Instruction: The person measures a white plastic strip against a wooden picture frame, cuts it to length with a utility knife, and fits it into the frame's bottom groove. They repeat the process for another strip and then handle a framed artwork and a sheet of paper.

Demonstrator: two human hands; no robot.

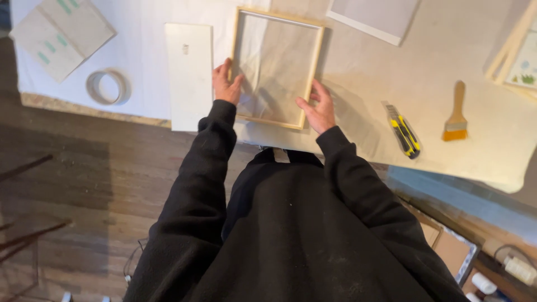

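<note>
1. On the table (358,72), which is covered with a pale sheet, we see a light wooden frame (277,67) lying flat, its middle showing the creased sheet beneath through a clear or thin pane.
2. Our left hand (225,84) rests on the frame's left rail near the lower corner, fingers spread upward and pressed against the wood.
3. Our right hand (319,111) grips the frame's lower right corner, thumb on top of the rail, fingers curled around the outer edge.
4. Both sleeves are black; the arms reach forward from the near edge of the table.
5. Just left of the frame lies a white rectangular board (189,75), apart from the left hand by a narrow gap.
6. Further left sits a roll of tape (106,86), and beyond it a grey pad with green marks (61,33).
7. To the right, well apart from the frame, lie a yellow and black utility knife (404,131) and a paintbrush (457,114) with a wooden handle.
8. A white panel (373,17) lies at the far edge, above the frame.
</note>
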